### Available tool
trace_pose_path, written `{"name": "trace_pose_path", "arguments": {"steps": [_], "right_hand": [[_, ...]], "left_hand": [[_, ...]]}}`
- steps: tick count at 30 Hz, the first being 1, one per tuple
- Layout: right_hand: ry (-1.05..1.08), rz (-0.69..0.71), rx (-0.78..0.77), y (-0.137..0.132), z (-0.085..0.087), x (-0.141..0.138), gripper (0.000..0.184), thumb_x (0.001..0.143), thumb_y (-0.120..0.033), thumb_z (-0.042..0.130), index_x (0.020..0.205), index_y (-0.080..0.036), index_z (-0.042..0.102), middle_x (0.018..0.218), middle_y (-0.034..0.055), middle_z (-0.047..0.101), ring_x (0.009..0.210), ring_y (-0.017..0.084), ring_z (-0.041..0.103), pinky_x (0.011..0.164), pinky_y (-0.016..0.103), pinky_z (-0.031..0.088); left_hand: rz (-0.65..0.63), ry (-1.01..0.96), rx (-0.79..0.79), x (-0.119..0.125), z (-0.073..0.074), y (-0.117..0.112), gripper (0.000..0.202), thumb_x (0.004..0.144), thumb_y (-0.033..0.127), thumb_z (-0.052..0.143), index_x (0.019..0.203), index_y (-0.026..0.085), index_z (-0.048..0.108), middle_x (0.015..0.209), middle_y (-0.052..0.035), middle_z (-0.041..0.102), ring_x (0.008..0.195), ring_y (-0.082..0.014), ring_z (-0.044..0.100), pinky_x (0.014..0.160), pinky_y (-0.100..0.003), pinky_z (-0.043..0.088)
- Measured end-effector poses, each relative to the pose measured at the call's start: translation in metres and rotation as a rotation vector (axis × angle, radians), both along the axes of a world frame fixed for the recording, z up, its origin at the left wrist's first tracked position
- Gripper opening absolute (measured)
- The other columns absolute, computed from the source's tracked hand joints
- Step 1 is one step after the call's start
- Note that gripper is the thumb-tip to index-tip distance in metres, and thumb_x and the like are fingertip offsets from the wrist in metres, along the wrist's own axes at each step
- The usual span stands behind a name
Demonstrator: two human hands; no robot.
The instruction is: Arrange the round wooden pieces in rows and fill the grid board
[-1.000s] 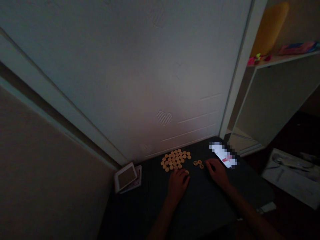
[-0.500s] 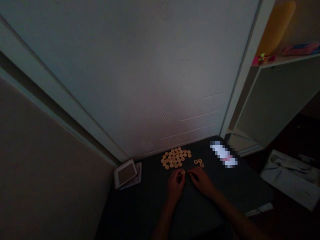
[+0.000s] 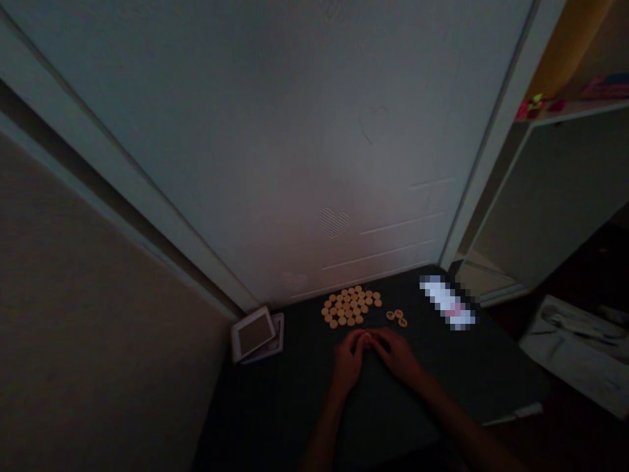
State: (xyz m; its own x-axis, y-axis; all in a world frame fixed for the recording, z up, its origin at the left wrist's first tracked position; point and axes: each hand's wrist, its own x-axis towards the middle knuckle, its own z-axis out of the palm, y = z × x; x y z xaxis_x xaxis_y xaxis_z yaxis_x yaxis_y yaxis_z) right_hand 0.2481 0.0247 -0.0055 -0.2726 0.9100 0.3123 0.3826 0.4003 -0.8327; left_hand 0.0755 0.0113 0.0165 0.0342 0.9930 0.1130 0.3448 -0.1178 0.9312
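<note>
Between the fingertips of both hands is a small round wooden disc [image 3: 367,337], mostly covered by the fingers. My left hand [image 3: 348,360] pinches it from the left. From the right, my right hand [image 3: 397,353] has its thumb and fingers closed on the same disc. Just beyond the hands lies a cluster of several plain wooden discs [image 3: 346,308] on the dark tabletop [image 3: 304,393]. To the right of that cluster are three discs [image 3: 398,314] with dark or reddish marks on their upper faces.
Two framed pieces [image 3: 253,333] overlap at the table's left back corner. A blurred-out bright object [image 3: 448,303] lies on the right side. A pale panel [image 3: 295,164] with heart patterns rises behind the table. A white box [image 3: 580,354] stands lower right.
My right hand has come left to meet the left hand, and its fingers now close on the disc too. The whole view has shifted slightly.
</note>
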Motion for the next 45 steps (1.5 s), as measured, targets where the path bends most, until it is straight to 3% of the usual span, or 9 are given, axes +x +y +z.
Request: {"name": "trace_pose_path", "arguments": {"steps": [10,16,19,23,26,35,41,45], "right_hand": [[-0.018,-0.032,0.073,0.001,-0.003,0.001,0.028,0.100,-0.032,0.051,0.122,-0.026,0.067,0.114,0.0064,0.073,0.104,0.022,0.069,0.094,0.038,0.055],[-0.044,-0.029,0.087,0.005,-0.006,0.008,0.026,0.100,-0.032,0.051,0.119,-0.026,0.068,0.111,0.0059,0.074,0.101,0.022,0.070,0.093,0.038,0.056],[-0.068,-0.092,0.137,0.009,-0.007,0.027,0.026,0.100,-0.032,0.050,0.116,-0.026,0.069,0.110,0.0070,0.073,0.101,0.023,0.069,0.093,0.040,0.055],[-0.110,-0.297,0.221,0.023,-0.004,0.067,0.027,0.099,-0.033,0.050,0.117,-0.023,0.068,0.111,0.0102,0.071,0.106,0.026,0.065,0.095,0.045,0.054],[-0.178,-0.339,0.247,0.034,-0.002,0.091,0.027,0.098,-0.035,0.053,0.115,-0.023,0.070,0.110,0.0107,0.071,0.105,0.028,0.065,0.096,0.048,0.053],[-0.337,-0.211,0.299,0.039,-0.010,0.097,0.036,0.098,-0.035,0.053,0.131,-0.028,0.064,0.130,0.0090,0.066,0.120,0.028,0.060,0.103,0.051,0.048],[-0.455,-0.112,0.293,0.031,0.005,0.088,0.040,0.099,-0.037,0.053,0.138,-0.035,0.058,0.143,0.0056,0.059,0.132,0.029,0.053,0.105,0.053,0.045],[-0.482,-0.069,0.285,0.026,0.017,0.084,0.041,0.100,-0.036,0.054,0.141,-0.037,0.055,0.146,0.0043,0.056,0.137,0.029,0.048,0.106,0.055,0.045]], "left_hand": [[-0.040,-0.013,-0.004,0.002,0.002,0.000,0.027,0.097,0.042,0.052,0.111,0.023,0.065,0.099,-0.0026,0.077,0.081,-0.0169,0.074,0.079,-0.031,0.058],[-0.084,0.075,0.059,0.005,-0.005,0.002,0.026,0.097,0.043,0.055,0.112,0.024,0.064,0.103,-0.0032,0.076,0.092,-0.0176,0.072,0.082,-0.031,0.057],[-0.112,0.194,0.111,0.012,-0.004,0.009,0.026,0.096,0.043,0.056,0.112,0.025,0.066,0.101,-0.0029,0.076,0.092,-0.0182,0.071,0.085,-0.033,0.055],[-0.173,0.337,0.220,0.031,-0.002,0.026,0.022,0.094,0.041,0.060,0.107,0.026,0.071,0.096,-0.0025,0.075,0.090,-0.0192,0.068,0.088,-0.037,0.052],[-0.186,0.399,0.286,0.046,-0.002,0.039,0.021,0.095,0.039,0.060,0.105,0.025,0.073,0.093,-0.0039,0.074,0.090,-0.0203,0.066,0.087,-0.037,0.050],[-0.136,0.443,0.363,0.056,-0.010,0.045,0.020,0.094,0.037,0.062,0.108,0.025,0.069,0.104,-0.0057,0.068,0.095,-0.0210,0.063,0.086,-0.038,0.050],[-0.146,0.474,0.393,0.050,-0.007,0.031,0.013,0.090,0.025,0.064,0.103,0.024,0.067,0.107,-0.0055,0.067,0.101,-0.0222,0.062,0.092,-0.040,0.051],[-0.066,0.564,0.441,0.023,-0.006,0.017,0.019,0.093,0.021,0.058,0.110,0.025,0.066,0.119,-0.0068,0.066,0.115,-0.0252,0.059,0.104,-0.047,0.046]]}}
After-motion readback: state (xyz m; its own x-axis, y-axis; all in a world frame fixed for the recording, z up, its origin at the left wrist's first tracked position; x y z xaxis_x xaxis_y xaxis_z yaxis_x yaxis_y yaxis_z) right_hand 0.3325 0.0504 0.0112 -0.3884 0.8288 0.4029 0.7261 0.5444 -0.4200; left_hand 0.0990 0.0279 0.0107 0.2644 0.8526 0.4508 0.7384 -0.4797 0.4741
